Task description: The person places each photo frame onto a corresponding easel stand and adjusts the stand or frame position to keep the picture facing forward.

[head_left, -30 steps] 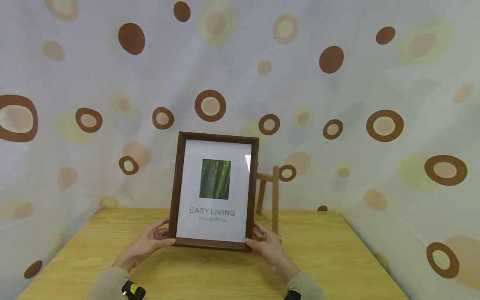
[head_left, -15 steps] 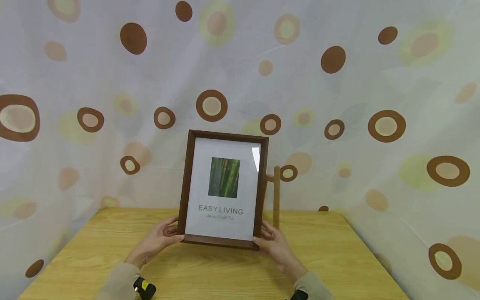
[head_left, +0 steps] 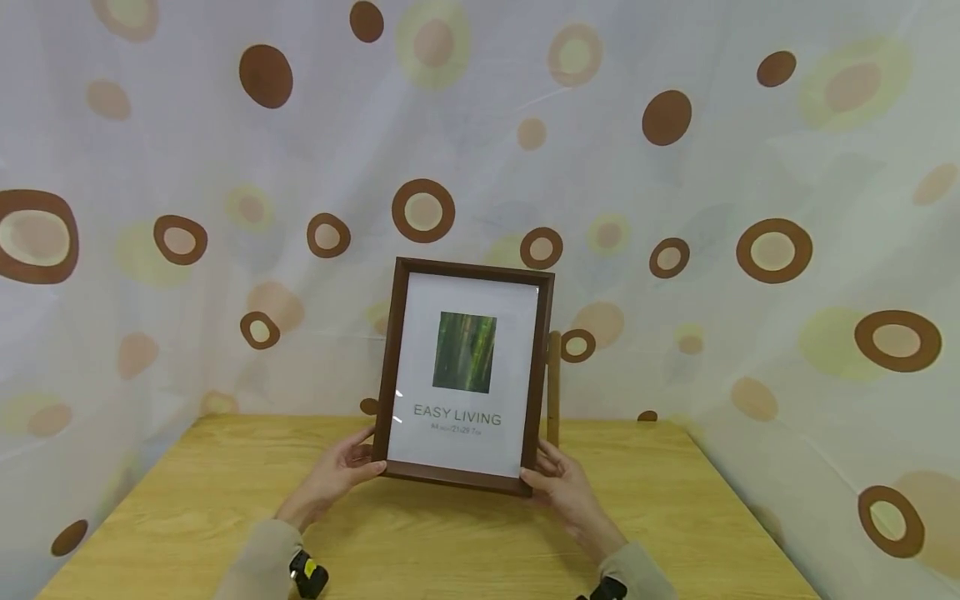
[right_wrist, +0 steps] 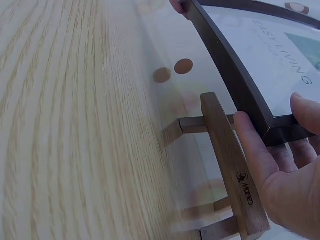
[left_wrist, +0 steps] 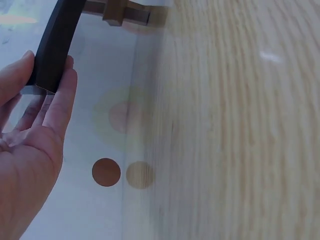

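A pale sheet (head_left: 480, 125) printed with brown rings and dots hangs behind a wood-grain table (head_left: 187, 492). Above the tabletop, a brown picture frame (head_left: 463, 400) is held up facing the head camera, tipped slightly clockwise, hiding most of the wooden stand (right_wrist: 231, 160) behind it (whether those two touch, I cannot tell). The left hand (head_left: 336, 477) grips the frame's lower left corner, the right hand (head_left: 567, 493) its lower right, each with thumb in front and fingers behind. Inside the frame shows a green print (head_left: 465, 352); a black device (head_left: 309, 577) sits at each wrist; below the print run the capitals EASY LIVING (head_left: 457, 415).
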Motion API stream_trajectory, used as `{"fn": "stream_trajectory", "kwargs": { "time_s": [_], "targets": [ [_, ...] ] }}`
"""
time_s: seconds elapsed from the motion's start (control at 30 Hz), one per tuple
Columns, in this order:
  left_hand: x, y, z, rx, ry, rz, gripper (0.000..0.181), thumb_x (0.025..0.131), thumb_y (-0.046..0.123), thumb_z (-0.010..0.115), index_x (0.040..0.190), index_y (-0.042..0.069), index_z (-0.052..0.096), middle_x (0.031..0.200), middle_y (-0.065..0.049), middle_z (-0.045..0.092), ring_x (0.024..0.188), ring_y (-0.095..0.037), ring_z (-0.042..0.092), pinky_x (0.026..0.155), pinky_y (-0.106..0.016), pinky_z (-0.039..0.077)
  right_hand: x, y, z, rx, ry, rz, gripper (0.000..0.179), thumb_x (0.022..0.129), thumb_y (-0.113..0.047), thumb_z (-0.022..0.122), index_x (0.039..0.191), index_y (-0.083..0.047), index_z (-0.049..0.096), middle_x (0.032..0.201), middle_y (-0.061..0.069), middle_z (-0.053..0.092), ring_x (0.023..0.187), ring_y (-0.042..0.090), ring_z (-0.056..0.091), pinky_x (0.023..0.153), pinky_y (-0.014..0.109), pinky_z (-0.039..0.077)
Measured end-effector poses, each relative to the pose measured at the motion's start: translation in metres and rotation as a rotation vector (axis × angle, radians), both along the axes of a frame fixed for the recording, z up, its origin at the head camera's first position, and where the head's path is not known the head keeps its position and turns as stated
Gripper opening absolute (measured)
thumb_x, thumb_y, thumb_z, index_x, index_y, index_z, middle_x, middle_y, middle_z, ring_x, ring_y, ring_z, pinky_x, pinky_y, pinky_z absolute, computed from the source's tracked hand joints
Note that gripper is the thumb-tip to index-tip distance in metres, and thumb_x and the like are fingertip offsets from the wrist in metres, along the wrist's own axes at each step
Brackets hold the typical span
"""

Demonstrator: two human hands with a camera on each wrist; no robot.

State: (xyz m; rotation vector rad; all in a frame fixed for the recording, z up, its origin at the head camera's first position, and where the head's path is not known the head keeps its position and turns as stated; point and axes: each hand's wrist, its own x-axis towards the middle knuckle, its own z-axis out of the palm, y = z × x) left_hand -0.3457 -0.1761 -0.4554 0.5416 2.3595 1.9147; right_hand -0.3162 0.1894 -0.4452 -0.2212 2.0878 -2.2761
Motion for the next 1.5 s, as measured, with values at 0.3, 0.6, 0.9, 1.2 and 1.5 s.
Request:
{"fn": "stream_trajectory", "kwargs": {
  "time_s": [0.3,0.6,0.9,1.2,1.5],
  "targets": [
    [-0.006,0.019,-0.001,-0.019,0.023,0.075,0.073,0.092,0.013,0.069,0.153,0.005,0.031,0.142,-0.027,0.050,0.131,-0.039,0.050,0.106,-0.052,0.045,-0.002,0.010,-0.002,-0.006,0.007,-0.056,0.075,0.090,0.007,0.062,0.154,-0.001,0.024,0.151,0.035,0.030,0.126,0.043,0.051,0.084,0.045,0.059],
    [-0.008,0.046,-0.001,0.005,0.063,0.168,0.049,0.090,0.004,0.068,0.135,-0.007,0.051,0.125,-0.028,0.063,0.117,-0.037,0.061,0.099,-0.049,0.051,-0.002,0.022,-0.003,-0.024,0.022,-0.073,0.072,0.092,0.008,0.059,0.154,0.000,0.023,0.151,0.034,0.030,0.119,0.031,0.058,0.085,0.043,0.059],
    [-0.013,0.067,-0.006,-0.083,0.122,0.234,0.045,0.092,0.001,0.065,0.132,-0.013,0.052,0.125,-0.029,0.062,0.113,-0.040,0.062,0.093,-0.045,0.055,-0.003,0.031,-0.006,-0.040,0.013,-0.102,0.070,0.092,0.006,0.059,0.154,-0.005,0.028,0.151,0.027,0.037,0.113,0.026,0.062,0.084,0.042,0.059],
    [-0.023,0.081,-0.009,-0.083,0.140,0.264,0.036,0.094,0.001,0.061,0.128,-0.010,0.058,0.121,-0.025,0.065,0.113,-0.036,0.063,0.092,-0.043,0.055,-0.006,0.038,-0.003,0.016,0.029,-0.146,0.070,0.094,0.003,0.060,0.155,-0.008,0.028,0.151,0.024,0.039,0.117,0.022,0.059,0.083,0.035,0.059],
    [-0.030,0.092,0.000,-0.030,0.121,0.225,0.043,0.097,-0.003,0.053,0.138,-0.011,0.047,0.130,-0.029,0.058,0.120,-0.040,0.058,0.096,-0.043,0.054,-0.009,0.043,0.000,0.032,0.022,-0.165,0.072,0.094,0.000,0.061,0.156,-0.009,0.025,0.154,0.020,0.036,0.116,0.016,0.059,0.085,0.028,0.057]
  ]
}}
